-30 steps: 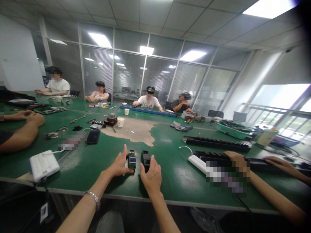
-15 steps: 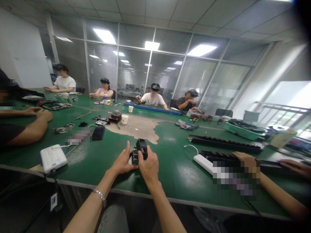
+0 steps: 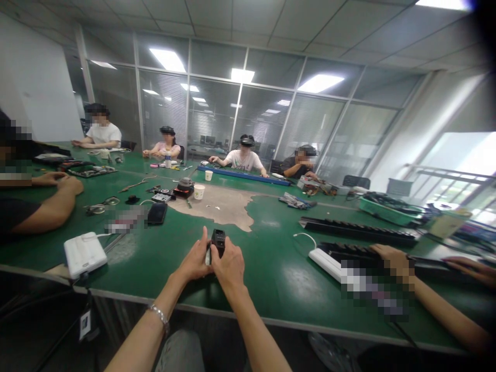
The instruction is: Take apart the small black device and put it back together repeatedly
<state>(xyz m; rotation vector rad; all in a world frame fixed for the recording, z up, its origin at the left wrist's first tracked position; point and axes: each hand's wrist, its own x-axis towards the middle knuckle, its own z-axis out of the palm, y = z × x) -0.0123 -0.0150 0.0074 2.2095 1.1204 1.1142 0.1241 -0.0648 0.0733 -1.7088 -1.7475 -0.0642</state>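
Observation:
My right hand (image 3: pixel 229 264) is closed around a small black plastic housing (image 3: pixel 219 239), whose upper end with square openings faces up. My left hand (image 3: pixel 194 261) grips a small electronic module with a circuit board (image 3: pixel 208 256) from the left side, index finger pointing up. Only a pale strip of that board shows between the thumbs. The two parts are side by side and pressed close together above the green table (image 3: pixel 170 281). Whether they are joined cannot be seen.
A phone (image 3: pixel 157 213) and a white box (image 3: pixel 85 252) lie to the left, near a co-worker's arms (image 3: pixel 58 199). On the right, a co-worker's hand (image 3: pixel 391 258) rests at black slotted strips (image 3: pixel 360 230) beside a white power strip (image 3: pixel 327 263). Paper cups (image 3: pixel 199 191) stand farther back.
The board and the black housing, apart one second ago, have been brought together. The housing moved left and down against the board, and the board has become mostly hidden. The view shifted slightly.

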